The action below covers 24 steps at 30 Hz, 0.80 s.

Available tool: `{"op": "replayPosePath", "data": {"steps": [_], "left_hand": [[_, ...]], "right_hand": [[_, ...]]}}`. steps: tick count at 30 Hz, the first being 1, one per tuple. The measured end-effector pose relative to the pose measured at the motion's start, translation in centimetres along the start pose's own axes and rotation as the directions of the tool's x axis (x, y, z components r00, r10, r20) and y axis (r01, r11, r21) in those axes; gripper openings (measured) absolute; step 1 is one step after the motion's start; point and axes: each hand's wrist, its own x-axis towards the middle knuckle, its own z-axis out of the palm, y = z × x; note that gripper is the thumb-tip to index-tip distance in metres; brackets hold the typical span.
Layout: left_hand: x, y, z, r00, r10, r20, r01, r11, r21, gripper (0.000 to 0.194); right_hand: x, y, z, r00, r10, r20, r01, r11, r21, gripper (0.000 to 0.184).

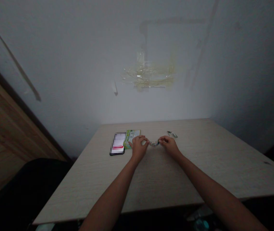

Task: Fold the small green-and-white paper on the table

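Note:
A short, thin strand (154,144), curved like a bracelet and sagging in the middle, spans the gap between my hands just above the table. My left hand (140,147) pinches its left end between thumb and fingertips. At the other end, near a dark spot on the strand, the fingertips of my right hand (169,145) are pinched together. The strand is too small and dim to make out its exact make. A green and white box (133,133) lies behind my left hand, which partly covers it. Beyond my right hand rests a small crumpled packet (172,134).
A phone (117,144) with a lit, blurred screen lies left of the box, touching or close to it. The pale wooden table (98,179) meets a wall with peeling clear tape (151,75). A dark chair (38,183) stands at the left edge.

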Motion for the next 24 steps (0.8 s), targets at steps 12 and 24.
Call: {"op": "replayPosePath", "data": {"steps": [12,24], "left_hand": [[0.0,0.24,-0.27,0.999,-0.034,0.0,0.034,0.999,0.006,0.006],[-0.04,-0.01,0.03,0.998,-0.046,-0.032,0.047,0.998,0.047,0.007]], "right_hand": [[0.1,0.07,-0.34,0.998,0.04,-0.043,-0.042,0.998,-0.051,0.025],[0.02,0.69,-0.23,0.996,0.024,-0.081,-0.033,0.993,-0.11,0.022]]}}
